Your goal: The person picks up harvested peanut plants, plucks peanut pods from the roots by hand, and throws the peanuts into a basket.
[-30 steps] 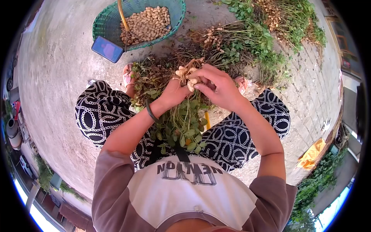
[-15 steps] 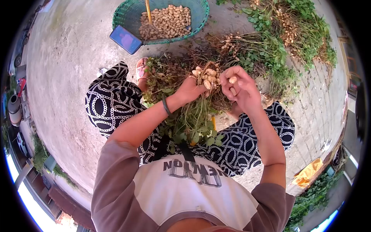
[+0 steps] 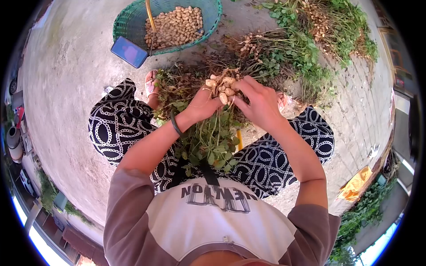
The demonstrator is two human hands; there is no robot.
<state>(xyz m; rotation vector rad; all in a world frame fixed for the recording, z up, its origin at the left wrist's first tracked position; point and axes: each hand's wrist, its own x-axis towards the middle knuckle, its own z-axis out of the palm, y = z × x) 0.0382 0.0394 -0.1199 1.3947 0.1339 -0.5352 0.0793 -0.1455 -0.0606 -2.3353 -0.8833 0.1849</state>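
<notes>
My left hand (image 3: 203,105) is closed round the stems of a peanut plant (image 3: 212,142), just under its roots. Its leaves hang down over my lap, while a cluster of pale peanuts (image 3: 227,88) sticks up above the fist. From the other side, my right hand (image 3: 258,103) pinches at this cluster with thumb and fingers. The palm is turned away, so any loose peanuts inside it are hidden.
A green woven basket (image 3: 125,27) with a yellow handle holds many picked peanuts. A phone (image 3: 129,52) sits at its near rim. Pulled peanut plants (image 3: 306,57) lie in heaps ahead and to the right. An orange-yellow piece of material (image 3: 356,184) lies farther right.
My right hand, which was turned up beside the plant with loose peanuts in it, has turned over and moved in onto the cluster. My left hand keeps its hold on the stems.
</notes>
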